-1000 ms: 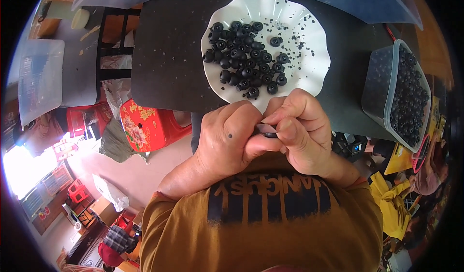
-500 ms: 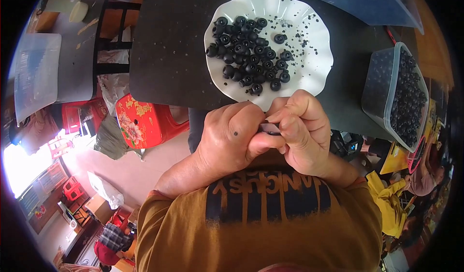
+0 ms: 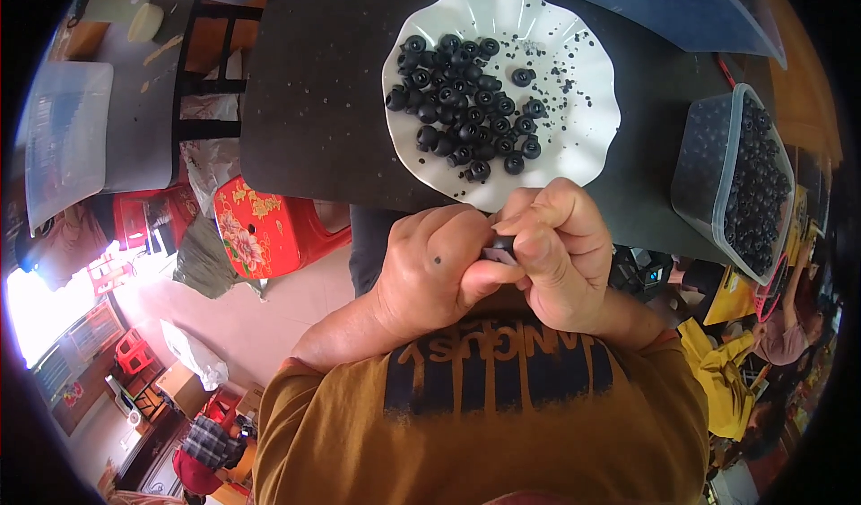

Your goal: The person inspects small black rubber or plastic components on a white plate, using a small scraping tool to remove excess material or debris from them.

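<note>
My left hand (image 3: pixel 426 258) and my right hand (image 3: pixel 565 254) meet in front of my chest, just at the near edge of a plate. Between their pinched fingertips is a small round black part (image 3: pixel 504 245), with a greyish flat face showing; the fingers cover most of it. The white scalloped plate (image 3: pixel 583 142) lies beyond my hands. A heap of similar black knobbed parts (image 3: pixel 466 101) with round openings fills its left half. Black crumbs (image 3: pixel 565 65) are scattered over its right half.
The plate stands on a dark table (image 3: pixel 314 119). On the right a clear plastic tub (image 3: pixel 704 169) holds many small black parts. Blue translucent plastic (image 3: pixel 646 12) borders the far side. A red flowered stool (image 3: pixel 269 227) stands at the left, and a person (image 3: pixel 211 447) is lower left.
My hands have sunk slightly in the picture, with the fingers shifted a little on the black part, so more of it shows. The plate appears slightly lower and further right.
</note>
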{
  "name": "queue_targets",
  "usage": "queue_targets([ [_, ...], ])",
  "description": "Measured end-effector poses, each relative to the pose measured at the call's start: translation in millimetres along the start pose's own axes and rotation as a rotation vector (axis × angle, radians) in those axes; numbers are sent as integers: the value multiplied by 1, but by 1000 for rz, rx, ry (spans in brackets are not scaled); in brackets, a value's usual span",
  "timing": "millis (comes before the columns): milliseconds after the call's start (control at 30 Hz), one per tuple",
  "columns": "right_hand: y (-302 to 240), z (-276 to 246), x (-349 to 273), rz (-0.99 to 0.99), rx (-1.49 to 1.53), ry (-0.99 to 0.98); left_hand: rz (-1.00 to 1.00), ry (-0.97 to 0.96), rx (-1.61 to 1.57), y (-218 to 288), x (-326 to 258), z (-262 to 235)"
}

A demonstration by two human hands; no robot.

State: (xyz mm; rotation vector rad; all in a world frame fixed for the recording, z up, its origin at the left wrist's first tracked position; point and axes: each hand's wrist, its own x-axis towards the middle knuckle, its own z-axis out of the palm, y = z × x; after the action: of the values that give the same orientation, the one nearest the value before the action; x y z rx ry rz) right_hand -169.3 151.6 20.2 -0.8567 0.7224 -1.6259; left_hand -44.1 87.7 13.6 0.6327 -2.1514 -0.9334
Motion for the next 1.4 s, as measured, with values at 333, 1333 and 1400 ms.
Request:
queue_targets([
  [333,-41,14,75,-58,-271,265,-214,-124,-335,-9,-24,-19],
  [1333,-18,-34,104,-51,-1700,-93,-581,-353,-456,0,-28,-24],
  [1400,-17,-35,103,-63,-1689,-77,-579,-352,-483,-1,-29,-25],
])
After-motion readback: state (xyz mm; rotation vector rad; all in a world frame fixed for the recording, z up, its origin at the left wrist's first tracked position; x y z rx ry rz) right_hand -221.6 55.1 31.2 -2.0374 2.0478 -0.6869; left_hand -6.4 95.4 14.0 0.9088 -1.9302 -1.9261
